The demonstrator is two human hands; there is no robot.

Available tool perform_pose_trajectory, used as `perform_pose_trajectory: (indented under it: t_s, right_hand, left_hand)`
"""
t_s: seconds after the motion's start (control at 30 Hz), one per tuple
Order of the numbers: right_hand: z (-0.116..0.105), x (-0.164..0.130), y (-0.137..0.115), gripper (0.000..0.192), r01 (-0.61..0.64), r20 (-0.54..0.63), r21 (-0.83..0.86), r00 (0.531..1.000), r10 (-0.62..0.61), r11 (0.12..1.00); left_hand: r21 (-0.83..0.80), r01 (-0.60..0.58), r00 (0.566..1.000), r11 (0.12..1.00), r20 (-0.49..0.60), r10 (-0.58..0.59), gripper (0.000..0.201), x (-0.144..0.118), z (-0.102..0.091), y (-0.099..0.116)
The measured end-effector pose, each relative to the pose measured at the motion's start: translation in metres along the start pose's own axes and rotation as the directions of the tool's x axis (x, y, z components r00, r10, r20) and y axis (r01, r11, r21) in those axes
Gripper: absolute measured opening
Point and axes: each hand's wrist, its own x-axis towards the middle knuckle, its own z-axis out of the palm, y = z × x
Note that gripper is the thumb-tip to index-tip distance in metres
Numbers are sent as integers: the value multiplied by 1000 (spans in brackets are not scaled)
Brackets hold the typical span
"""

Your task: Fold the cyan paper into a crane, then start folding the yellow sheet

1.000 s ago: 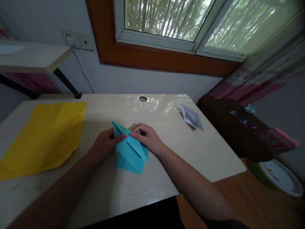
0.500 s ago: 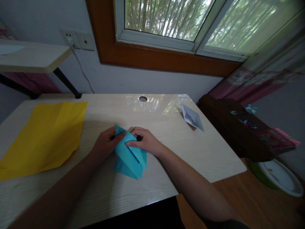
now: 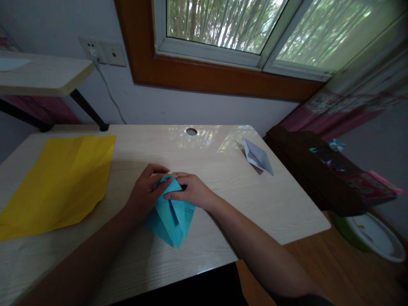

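Observation:
A piece of folded blue paper (image 3: 170, 214) is between my two hands, just over the desk (image 3: 204, 161). Its pointed lower corners face me, and a fold runs down its middle. My left hand (image 3: 147, 189) grips the upper left part, with the thumb pressed on the front near the top. On the other side, my right hand (image 3: 189, 190) pinches the paper, its thumb lying across the front and its other fingers behind. The hands partly hide the paper's top edge.
A yellow paper sheet (image 3: 63, 182) lies on the desk at the left. A folded white paper boat (image 3: 258, 156) rests near the right edge. The desk has a round hole (image 3: 191, 131) at the back, and a raised shelf (image 3: 47, 76) stands at the far left.
The blue paper has turned, its lower points swinging down and to the left. My left fingers have moved over its top edge, and my right thumb has shifted slightly left.

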Motion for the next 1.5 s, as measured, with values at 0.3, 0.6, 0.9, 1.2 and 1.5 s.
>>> perform_pose_trajectory:
  t_s: [0.3,0.6,0.9,1.2,1.5]
  right_hand:
    - [1,1,5,7,62,21,-52,998,-61,997]
    - [0,-1,9,18,81,61,-116,995,-74,990]
    - [-1,0,6,23,111,97,-179,991,-95,978]
    - [-2,-1,7,23,111,96,-165,991,-96,980]
    - [-2,-3,6,21,82,60,-115,995,-75,990]
  left_hand:
    - [-99,47,999,994,2,-47,27,0,-3,6]
    - [-181,143,987,973,-43,-153,25,3,-7,3]
    - [-195,180,970,964,-126,-207,28,4,-10,4]
    - [-212,202,964,956,-126,-232,31,7,-11,3]
    - [-282,198,962,939,-128,-241,20,8,-7,-3]
